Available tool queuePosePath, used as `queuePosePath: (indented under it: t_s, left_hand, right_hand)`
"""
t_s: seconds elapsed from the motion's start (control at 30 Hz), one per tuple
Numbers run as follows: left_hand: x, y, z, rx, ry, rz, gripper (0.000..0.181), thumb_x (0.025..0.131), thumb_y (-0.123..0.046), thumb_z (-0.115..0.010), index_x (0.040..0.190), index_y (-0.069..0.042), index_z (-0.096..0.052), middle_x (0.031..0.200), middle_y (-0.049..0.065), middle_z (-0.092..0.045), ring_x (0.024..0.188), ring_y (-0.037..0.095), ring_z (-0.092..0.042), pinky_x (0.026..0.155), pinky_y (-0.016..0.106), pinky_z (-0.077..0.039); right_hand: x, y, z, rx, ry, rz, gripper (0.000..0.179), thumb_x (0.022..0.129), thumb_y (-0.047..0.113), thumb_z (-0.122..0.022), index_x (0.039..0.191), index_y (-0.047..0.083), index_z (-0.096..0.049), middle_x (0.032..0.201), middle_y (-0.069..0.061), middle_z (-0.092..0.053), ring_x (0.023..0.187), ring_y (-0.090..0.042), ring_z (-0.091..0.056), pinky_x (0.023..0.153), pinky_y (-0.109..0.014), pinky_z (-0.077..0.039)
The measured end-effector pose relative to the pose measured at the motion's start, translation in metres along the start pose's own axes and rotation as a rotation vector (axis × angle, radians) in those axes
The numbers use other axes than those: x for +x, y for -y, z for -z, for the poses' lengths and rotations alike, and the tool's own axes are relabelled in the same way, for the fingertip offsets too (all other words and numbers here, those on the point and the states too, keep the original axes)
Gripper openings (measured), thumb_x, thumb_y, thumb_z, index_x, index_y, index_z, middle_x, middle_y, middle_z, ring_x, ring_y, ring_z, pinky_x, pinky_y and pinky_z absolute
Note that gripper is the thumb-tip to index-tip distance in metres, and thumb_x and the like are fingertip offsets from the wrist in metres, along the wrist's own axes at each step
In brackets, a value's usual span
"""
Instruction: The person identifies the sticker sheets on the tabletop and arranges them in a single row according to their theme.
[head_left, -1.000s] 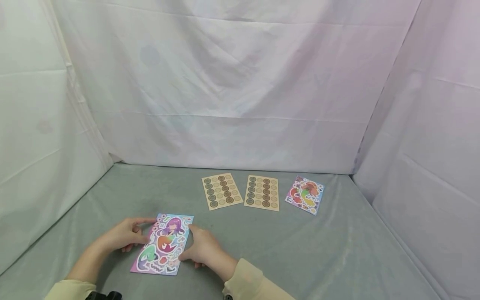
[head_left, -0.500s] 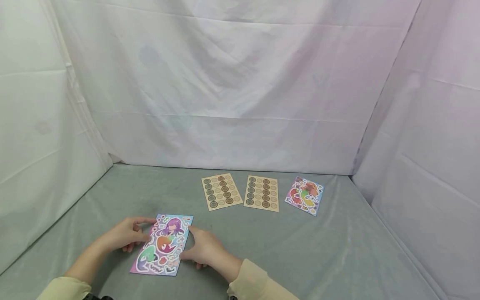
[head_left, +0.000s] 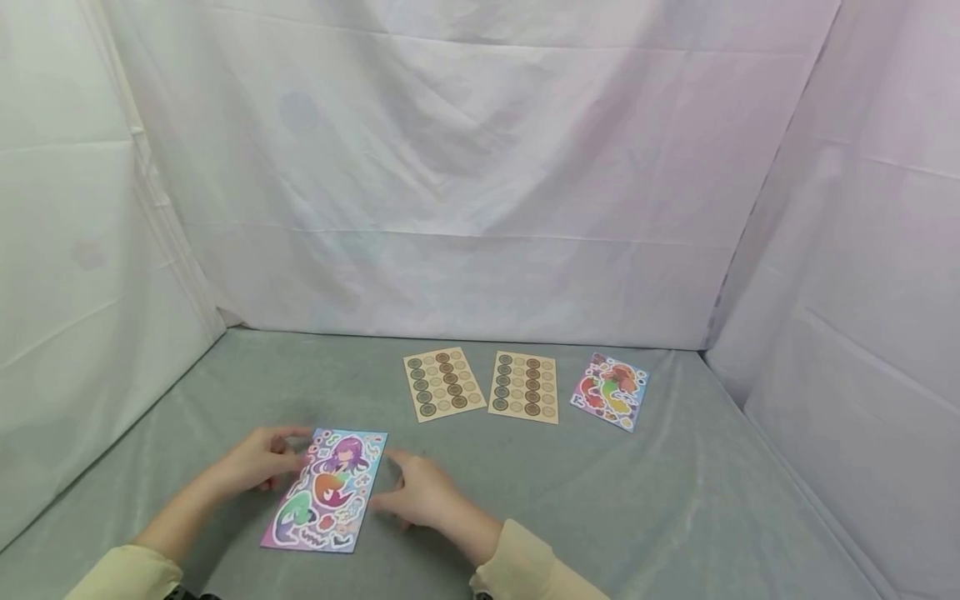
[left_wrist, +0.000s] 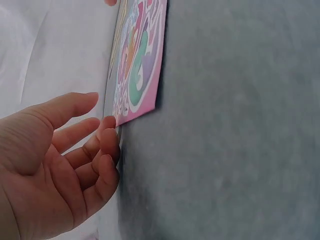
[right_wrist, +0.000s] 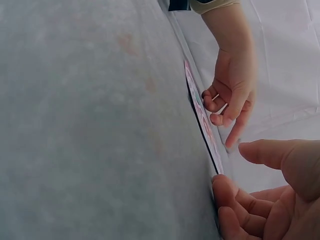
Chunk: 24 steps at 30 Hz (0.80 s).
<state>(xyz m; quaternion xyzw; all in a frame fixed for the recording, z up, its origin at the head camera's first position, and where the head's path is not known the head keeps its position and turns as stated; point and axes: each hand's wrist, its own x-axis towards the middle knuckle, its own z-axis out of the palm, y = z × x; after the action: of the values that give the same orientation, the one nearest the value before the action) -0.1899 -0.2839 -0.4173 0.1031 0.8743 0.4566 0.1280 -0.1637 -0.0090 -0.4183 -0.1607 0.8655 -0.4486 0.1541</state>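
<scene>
A sticker sheet (head_left: 330, 490) with a purple-haired mermaid and colourful tails lies flat on the grey cloth in the head view. Along its left edge is my left hand (head_left: 258, 461), forefinger stretched toward the upper corner. In the left wrist view the left hand's thumb stands apart from the sheet (left_wrist: 135, 75), while loosely bent fingers come up to its edge. On the other side, my right hand (head_left: 426, 493) is spread just off the right edge, thumb and forefinger apart. The right wrist view has the right hand (right_wrist: 272, 200) beside the sheet's end, thumb raised.
Farther back lie two tan sheets of round stickers, a left one (head_left: 444, 383) and a right one (head_left: 523, 386). Right of them is another colourful mermaid sticker sheet (head_left: 610, 390). White curtains (head_left: 465, 167) enclose the grey cloth surface (head_left: 600, 500) at the back and sides.
My right hand has drawn slightly right, away from the sheet's edge. My left hand has shifted a little up along the left edge. The sheet stays in nearly the same place.
</scene>
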Motion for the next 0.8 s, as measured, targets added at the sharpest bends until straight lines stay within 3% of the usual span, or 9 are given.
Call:
queuePosePath:
  t_s: [0.23,0.53,0.8]
  left_hand:
    - [0.007,-0.007,-0.006,0.01,-0.075,-0.061,0.052,0.09,-0.014,-0.066,0.132,0.01,-0.048,0.074,0.009,-0.056,0.057,0.016,-0.051,0.048,0.028,-0.044]
    - [0.016,-0.025,-0.009,0.058,-0.192,-0.11,0.051,0.091,-0.017,-0.066,0.133,0.006,-0.05,0.092,0.01,-0.061,0.081,0.024,-0.059,0.064,0.031,-0.053]
    - [0.024,-0.044,-0.016,0.077,-0.268,-0.179,0.045,0.09,-0.013,-0.066,0.13,0.004,-0.053,0.1,0.011,-0.064,0.085,0.023,-0.062,0.067,0.031,-0.052]
  right_hand:
    - [-0.001,-0.004,0.012,0.038,-0.014,0.038,0.068,0.078,0.013,-0.078,0.138,0.0,-0.047,0.061,0.0,-0.053,0.043,-0.012,-0.052,0.041,-0.025,-0.043]
    - [-0.002,-0.006,0.029,0.048,-0.039,0.067,0.067,0.079,0.015,-0.077,0.137,-0.003,-0.048,0.069,0.002,-0.054,0.048,-0.01,-0.053,0.047,-0.024,-0.044]
    - [-0.001,-0.008,0.046,0.039,-0.08,0.083,0.066,0.079,0.017,-0.077,0.136,-0.002,-0.049,0.078,0.004,-0.06,0.057,-0.011,-0.056,0.056,-0.027,-0.048]
